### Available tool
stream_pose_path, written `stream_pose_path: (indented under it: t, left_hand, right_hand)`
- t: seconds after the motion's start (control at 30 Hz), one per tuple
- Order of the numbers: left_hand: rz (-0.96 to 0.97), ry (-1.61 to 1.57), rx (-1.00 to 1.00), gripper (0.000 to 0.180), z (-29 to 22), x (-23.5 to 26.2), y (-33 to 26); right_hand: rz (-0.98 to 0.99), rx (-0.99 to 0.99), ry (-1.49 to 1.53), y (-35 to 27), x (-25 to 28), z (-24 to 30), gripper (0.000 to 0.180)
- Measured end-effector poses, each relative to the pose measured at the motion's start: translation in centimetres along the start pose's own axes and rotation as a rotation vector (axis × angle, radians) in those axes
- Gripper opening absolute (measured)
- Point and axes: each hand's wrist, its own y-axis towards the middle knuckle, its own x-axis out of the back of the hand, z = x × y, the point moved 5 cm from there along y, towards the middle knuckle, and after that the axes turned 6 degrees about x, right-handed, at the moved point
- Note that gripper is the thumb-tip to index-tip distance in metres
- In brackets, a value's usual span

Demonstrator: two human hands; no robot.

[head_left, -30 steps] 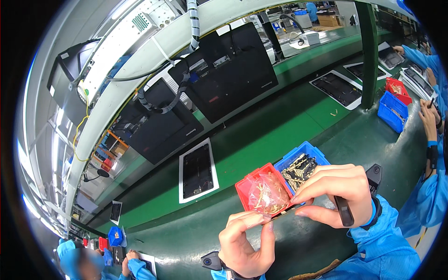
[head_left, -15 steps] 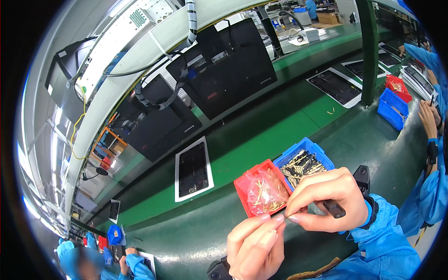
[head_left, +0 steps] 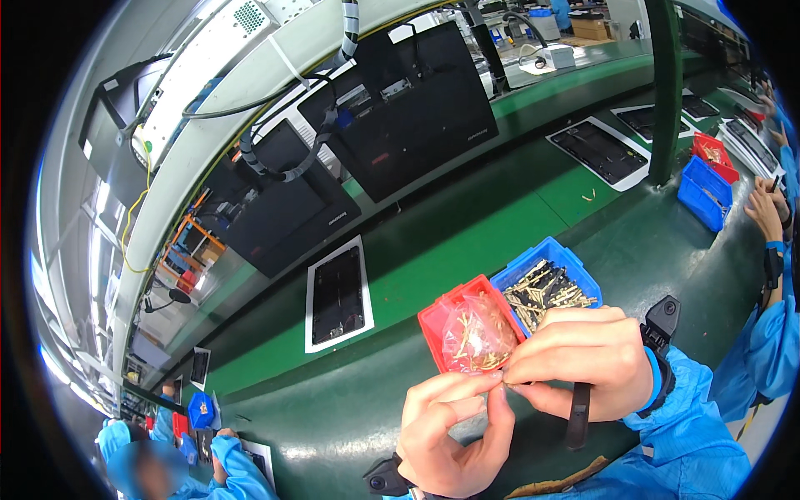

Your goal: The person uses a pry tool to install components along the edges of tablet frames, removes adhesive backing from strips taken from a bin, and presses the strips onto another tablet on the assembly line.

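Observation:
My left hand (head_left: 457, 435) and my right hand (head_left: 587, 362) meet at the fingertips in front of the bins, each closed in a pinch. Whatever small thing sits between the fingertips is too hidden to name. A black flat-ended tool (head_left: 577, 417) is tucked in my right hand, its end hanging below the palm. Just beyond the hands stands a red bin (head_left: 435, 321) with a clear plastic bag (head_left: 479, 333) of small brass-coloured parts. Touching it on the right, a blue bin (head_left: 571, 257) holds loose brass-coloured and black pieces.
On the green belt (head_left: 467, 225) lie flat dark panels in white frames, one (head_left: 339, 292) left of the bins and another (head_left: 600, 154) far right. Large dark monitors (head_left: 408, 117) hang behind. A green post (head_left: 664, 92) rises at right. Co-workers (head_left: 142, 467) sit at both sides.
The black tool's end has swung downward in my right hand. My left fingers have spread into a rounder pinch. The framed panel on the belt has shifted slightly left.

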Motion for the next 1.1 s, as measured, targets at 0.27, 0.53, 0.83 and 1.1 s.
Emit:
stream_pose_path:
  t: [0.27,0.53,0.83,1.1]
  left_hand:
    - [-0.084,-0.209,0.018,0.052,1.2,-0.2,-0.6]
    - [-0.145,-0.168,0.016,0.049,1.4,0.2,-0.4]
    - [-0.165,-0.155,-0.076,0.044,1.2,0.2,-0.3]
    - [-0.111,0.072,-0.106,0.037,-0.4,-0.1,-0.2]
  right_hand:
    - [0.019,-0.129,0.122,-0.1,-0.3,-0.5,0.017]
    - [0.013,-0.214,0.152,0.1,0.1,-0.6,0.013]
    - [-0.006,-0.206,0.112,-0.2,0.0,-1.0,0.012]
    - [0.015,-0.156,0.110,0.0,-0.2,-0.3,0.013]
